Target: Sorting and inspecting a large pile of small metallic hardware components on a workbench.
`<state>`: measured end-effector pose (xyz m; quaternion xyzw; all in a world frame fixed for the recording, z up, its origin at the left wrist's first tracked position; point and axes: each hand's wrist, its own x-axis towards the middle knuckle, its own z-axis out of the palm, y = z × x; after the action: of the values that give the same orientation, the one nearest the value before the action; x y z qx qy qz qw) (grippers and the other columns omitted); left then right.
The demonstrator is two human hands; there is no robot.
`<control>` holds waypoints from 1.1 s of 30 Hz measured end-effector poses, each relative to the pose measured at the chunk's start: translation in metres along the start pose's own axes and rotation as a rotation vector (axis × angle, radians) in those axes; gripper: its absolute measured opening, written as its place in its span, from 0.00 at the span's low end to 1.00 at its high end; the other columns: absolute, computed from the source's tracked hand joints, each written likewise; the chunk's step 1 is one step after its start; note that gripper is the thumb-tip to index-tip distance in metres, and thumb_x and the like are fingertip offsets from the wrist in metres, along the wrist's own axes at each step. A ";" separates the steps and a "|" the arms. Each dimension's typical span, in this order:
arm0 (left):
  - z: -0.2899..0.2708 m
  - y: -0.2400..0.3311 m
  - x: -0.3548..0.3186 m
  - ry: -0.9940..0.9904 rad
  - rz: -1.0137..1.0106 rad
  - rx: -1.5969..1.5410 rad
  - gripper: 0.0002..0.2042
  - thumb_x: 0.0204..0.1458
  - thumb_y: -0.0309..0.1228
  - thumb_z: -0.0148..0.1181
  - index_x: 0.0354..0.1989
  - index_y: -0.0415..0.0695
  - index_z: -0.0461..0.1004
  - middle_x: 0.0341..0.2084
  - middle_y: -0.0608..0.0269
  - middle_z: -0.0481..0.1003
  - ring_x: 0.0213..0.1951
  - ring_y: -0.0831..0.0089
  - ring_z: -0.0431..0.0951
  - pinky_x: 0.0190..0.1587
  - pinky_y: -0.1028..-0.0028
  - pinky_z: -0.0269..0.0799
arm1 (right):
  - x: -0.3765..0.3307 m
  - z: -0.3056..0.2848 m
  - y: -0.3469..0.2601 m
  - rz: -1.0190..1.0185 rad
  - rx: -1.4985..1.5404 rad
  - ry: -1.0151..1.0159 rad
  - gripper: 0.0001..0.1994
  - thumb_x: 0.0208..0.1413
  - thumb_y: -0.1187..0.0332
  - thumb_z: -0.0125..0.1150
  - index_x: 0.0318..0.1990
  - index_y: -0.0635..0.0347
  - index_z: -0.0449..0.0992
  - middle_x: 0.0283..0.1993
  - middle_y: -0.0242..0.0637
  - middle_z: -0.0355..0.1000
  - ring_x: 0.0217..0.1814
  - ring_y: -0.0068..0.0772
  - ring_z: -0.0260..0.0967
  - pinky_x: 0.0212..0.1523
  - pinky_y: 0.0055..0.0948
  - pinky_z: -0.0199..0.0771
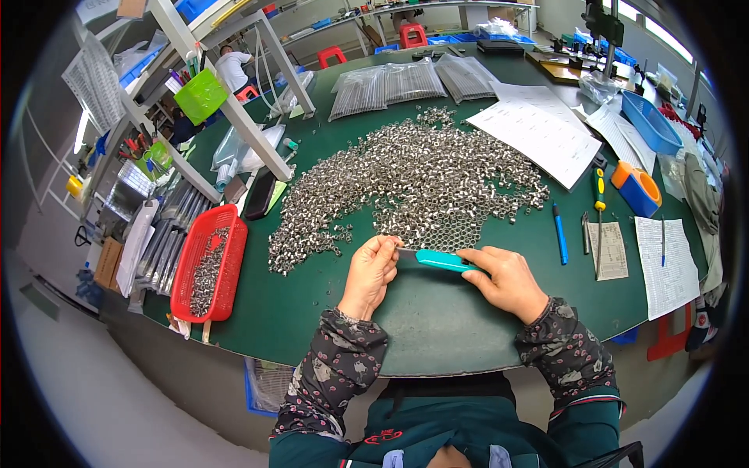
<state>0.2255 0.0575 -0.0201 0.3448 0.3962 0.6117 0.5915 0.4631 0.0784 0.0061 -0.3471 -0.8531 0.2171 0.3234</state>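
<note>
My right hand (pixel 505 279) grips a teal utility knife (pixel 441 260), its blade pointing left. The blade's tip reaches the fingertips of my left hand (pixel 370 273), which are closed in a pinch. What they pinch is too small to make out. Just beyond both hands spreads a large heap of small silvery metal rings (pixel 421 168) on the green table (pixel 452 331). Several rings at the heap's near edge lie flat in a single layer.
Left stands a red plastic basket (pixel 228 273) partly filled with rings, near a dark phone (pixel 260 195). Right lie a blue pen (pixel 560 235), a yellow-handled screwdriver (pixel 598 191), a tape dispenser (pixel 636 189) and paper sheets (pixel 538 132). Clear bags of tubes (pixel 390 84) lie behind the heap.
</note>
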 end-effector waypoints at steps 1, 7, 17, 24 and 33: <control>0.000 0.000 0.000 0.000 0.000 -0.001 0.08 0.55 0.32 0.52 0.35 0.40 0.70 0.20 0.71 0.65 0.16 0.88 0.53 0.15 0.87 0.46 | 0.000 0.000 0.000 -0.005 -0.020 0.007 0.14 0.48 0.65 0.57 0.44 0.54 0.73 0.27 0.39 0.68 0.29 0.43 0.67 0.29 0.38 0.66; 0.001 -0.001 0.000 0.011 0.037 0.015 0.08 0.55 0.32 0.53 0.33 0.40 0.71 0.20 0.72 0.65 0.15 0.90 0.53 0.15 0.87 0.46 | 0.000 0.002 -0.001 -0.035 -0.072 0.037 0.13 0.47 0.65 0.58 0.42 0.54 0.73 0.26 0.38 0.67 0.29 0.42 0.67 0.28 0.37 0.66; 0.002 -0.001 0.000 0.033 0.071 0.158 0.09 0.56 0.33 0.50 0.32 0.40 0.70 0.19 0.72 0.64 0.14 0.90 0.52 0.15 0.86 0.45 | 0.000 0.001 -0.002 -0.064 -0.132 0.052 0.14 0.47 0.65 0.58 0.43 0.53 0.72 0.25 0.37 0.65 0.29 0.41 0.66 0.28 0.37 0.66; 0.005 0.001 -0.001 0.055 0.081 0.237 0.11 0.56 0.37 0.50 0.29 0.42 0.70 0.17 0.74 0.62 0.15 0.90 0.52 0.15 0.86 0.44 | 0.000 0.001 -0.001 -0.070 -0.150 0.046 0.14 0.47 0.65 0.58 0.43 0.52 0.72 0.25 0.36 0.65 0.29 0.40 0.66 0.28 0.37 0.66; 0.004 0.001 -0.002 0.044 0.070 0.266 0.12 0.57 0.39 0.48 0.27 0.44 0.68 0.17 0.75 0.61 0.14 0.90 0.50 0.15 0.86 0.43 | 0.000 0.001 -0.003 -0.090 -0.175 0.055 0.14 0.46 0.66 0.59 0.43 0.53 0.72 0.25 0.36 0.65 0.29 0.39 0.66 0.28 0.36 0.66</control>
<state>0.2289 0.0563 -0.0172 0.4203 0.4742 0.5815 0.5102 0.4616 0.0761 0.0069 -0.3413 -0.8743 0.1174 0.3245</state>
